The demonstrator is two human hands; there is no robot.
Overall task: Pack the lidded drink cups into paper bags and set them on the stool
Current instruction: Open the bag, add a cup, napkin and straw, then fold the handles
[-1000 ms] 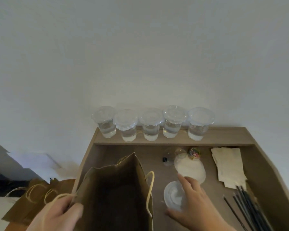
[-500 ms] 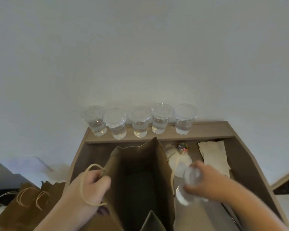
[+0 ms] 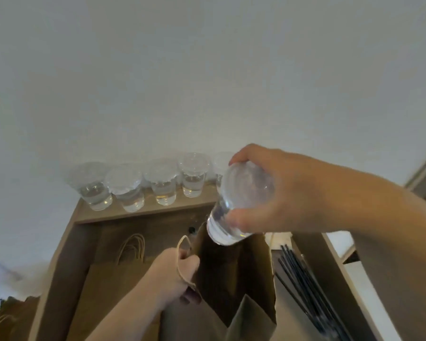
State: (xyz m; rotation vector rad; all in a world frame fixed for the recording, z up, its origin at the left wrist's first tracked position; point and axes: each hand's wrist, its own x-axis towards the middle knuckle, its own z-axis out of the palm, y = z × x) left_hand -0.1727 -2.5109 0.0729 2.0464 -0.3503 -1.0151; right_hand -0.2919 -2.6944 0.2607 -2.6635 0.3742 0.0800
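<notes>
My right hand [image 3: 278, 190] grips a clear lidded drink cup [image 3: 234, 207], tilted, just above the open mouth of a brown paper bag [image 3: 231, 274]. My left hand [image 3: 175, 274] holds the bag's left rim and cord handle, keeping it open. The bag stands in the wooden tray-like table [image 3: 67, 254]. Several more lidded cups of clear liquid [image 3: 162, 183] line the raised back ledge against the wall; the rightmost is partly hidden behind the held cup.
A second paper bag [image 3: 116, 271] with cord handles lies flat left of the open bag. Black straws [image 3: 303, 279] lie at the right of the tray. More brown bags [image 3: 8, 316] sit at the lower left, outside the table.
My right hand has lifted the cup from the table surface up over the bag's mouth. My left hand has shifted with the bag toward the centre, and the view has tilted upward.
</notes>
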